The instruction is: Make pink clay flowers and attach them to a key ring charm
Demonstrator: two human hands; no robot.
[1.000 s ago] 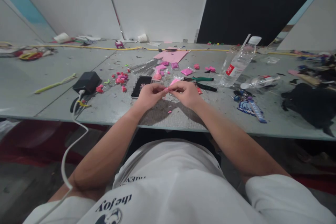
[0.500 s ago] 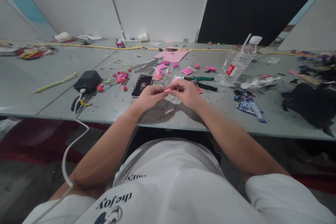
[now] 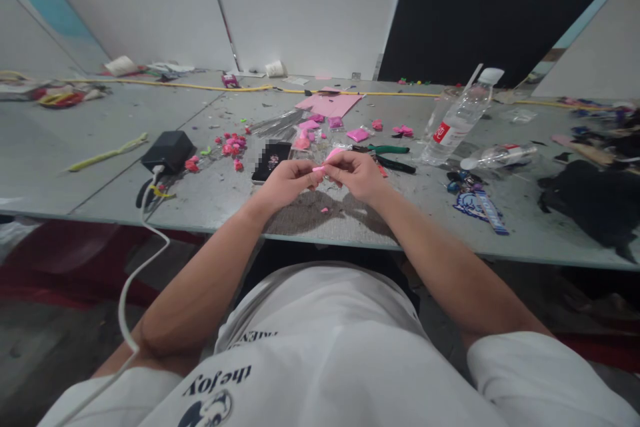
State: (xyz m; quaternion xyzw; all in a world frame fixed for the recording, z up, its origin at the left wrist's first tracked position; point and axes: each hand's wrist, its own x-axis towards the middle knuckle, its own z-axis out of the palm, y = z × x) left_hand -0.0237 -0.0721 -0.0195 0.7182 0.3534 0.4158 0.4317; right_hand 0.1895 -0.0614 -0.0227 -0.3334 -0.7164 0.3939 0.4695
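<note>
Both my hands meet over the near part of the table, fingertips pinched on a small pink piece of what looks like soft clay point(image 3: 319, 169). My left hand point(image 3: 287, 181) grips its left end between thumb and fingers. From the other side, my right hand point(image 3: 356, 177) is closed on it, and its fingers hide part of the piece. Below them a tiny pink bit point(image 3: 325, 209) lies on the table. Just beyond the hands are a phone point(image 3: 273, 160), pink packets point(image 3: 357, 135) and green-handled pliers point(image 3: 387, 149).
Small pink and red flowers point(image 3: 233, 145) lie left of the phone. A black power adapter point(image 3: 167, 150) trails a white cable by my left arm. To the right stand a plastic bottle point(image 3: 463, 117) and a keychain point(image 3: 480, 205). Pink sheets point(image 3: 333, 105) lie farther back.
My hands have shifted slightly and the fingers have changed their hold, so more of the pink piece shows between them. The view has moved a little; the table items stay put.
</note>
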